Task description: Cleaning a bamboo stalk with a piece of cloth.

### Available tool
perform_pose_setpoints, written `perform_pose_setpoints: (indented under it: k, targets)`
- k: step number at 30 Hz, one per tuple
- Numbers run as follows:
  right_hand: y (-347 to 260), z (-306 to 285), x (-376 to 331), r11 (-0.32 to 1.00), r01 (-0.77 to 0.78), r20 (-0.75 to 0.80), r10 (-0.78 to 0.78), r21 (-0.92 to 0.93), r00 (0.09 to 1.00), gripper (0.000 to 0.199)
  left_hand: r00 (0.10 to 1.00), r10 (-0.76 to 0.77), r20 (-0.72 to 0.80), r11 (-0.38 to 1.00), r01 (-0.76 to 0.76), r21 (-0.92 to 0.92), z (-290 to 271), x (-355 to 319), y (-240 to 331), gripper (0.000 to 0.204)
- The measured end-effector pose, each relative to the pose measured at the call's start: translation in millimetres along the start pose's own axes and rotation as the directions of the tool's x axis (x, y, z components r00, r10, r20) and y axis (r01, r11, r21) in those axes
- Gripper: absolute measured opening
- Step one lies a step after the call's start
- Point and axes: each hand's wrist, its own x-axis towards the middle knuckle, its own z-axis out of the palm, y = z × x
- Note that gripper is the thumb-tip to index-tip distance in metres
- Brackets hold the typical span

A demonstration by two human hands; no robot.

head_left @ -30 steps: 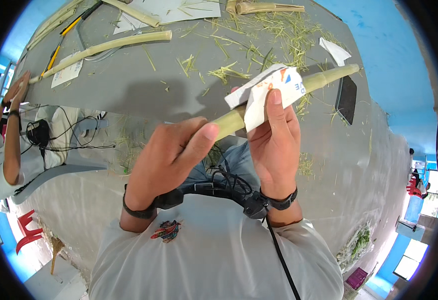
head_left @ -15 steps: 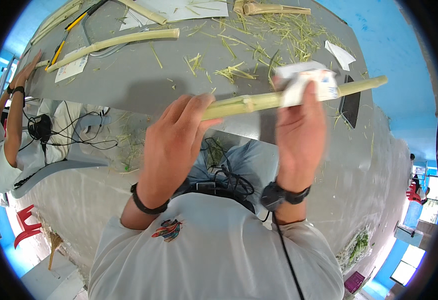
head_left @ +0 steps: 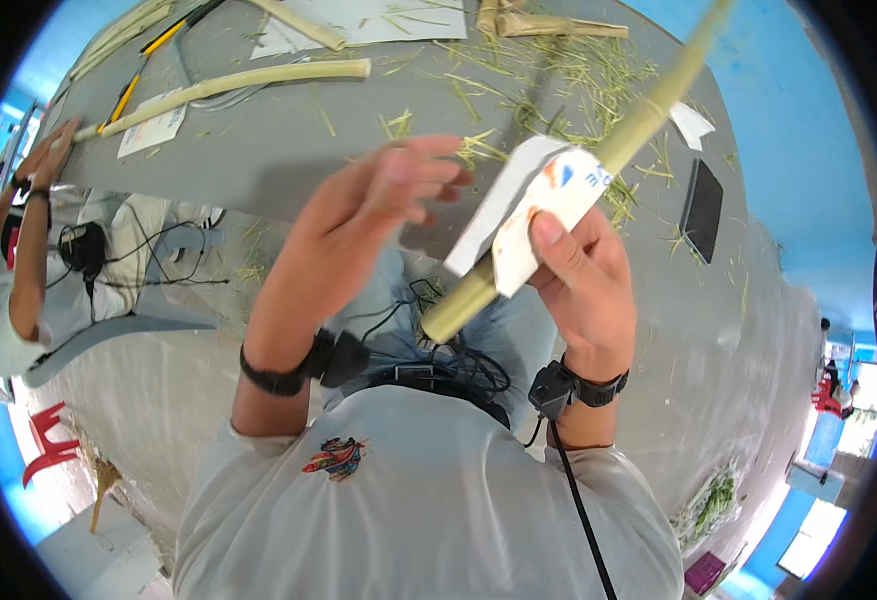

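Observation:
My right hand (head_left: 588, 285) is closed round a pale green bamboo stick (head_left: 648, 115), with a folded white printed paper (head_left: 553, 215) wrapped between palm and stick. The thumb presses on the paper. The stick slants from its cut lower end above my lap up to the far right, its upper end blurred. My left hand (head_left: 383, 200) is off the stick, left of the paper, holding nothing; its fingers are apart and slightly blurred.
Another bamboo stick (head_left: 258, 75) lies at the far left, near yellow-and-black tools (head_left: 133, 80) and a co-worker's hands (head_left: 53, 150). Green shavings (head_left: 598, 75) cover the far table (head_left: 258, 150). A dark flat object (head_left: 701, 210) and a white scrap (head_left: 691, 126) lie at right.
My left hand has let go of the bamboo stick. The stick has swung from nearly level to steeply slanted, its right end up and away, with my right hand still round it.

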Motion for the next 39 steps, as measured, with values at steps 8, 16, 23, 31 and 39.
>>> perform_pose_setpoints:
  k: [8,16,23,31,39]
  targets:
    - [-1.7,6.7,-8.5,0.916,-0.058,0.236,0.163,-0.397,0.958,0.038,0.950,0.085,0.301,0.974,-0.015,-0.227,6.8,40.8,26.8,0.049]
    - [-24.6,-28.3,-7.7,0.768,0.131,0.135,-0.059,-0.627,0.989,0.030,0.919,0.245,-0.309,0.865,-0.351,-0.358,-23.2,11.6,9.7,0.037]
    - [-9.6,-58.1,-6.6,0.917,0.379,-0.316,-0.325,0.124,0.891,0.042,0.868,0.257,-0.425,0.821,-0.428,-0.378,-24.9,0.9,14.9,0.034]
    - [0.6,-11.4,8.0,0.878,0.379,-0.218,-0.325,0.294,0.920,0.045,0.888,0.180,-0.424,0.843,-0.361,-0.399,-6.0,-5.7,-14.1,0.033]
    - [-6.8,-5.9,6.5,0.862,0.341,-0.262,-0.254,0.375,0.931,0.039,0.947,0.193,-0.256,0.881,-0.283,-0.380,15.1,-12.4,-16.7,0.025]
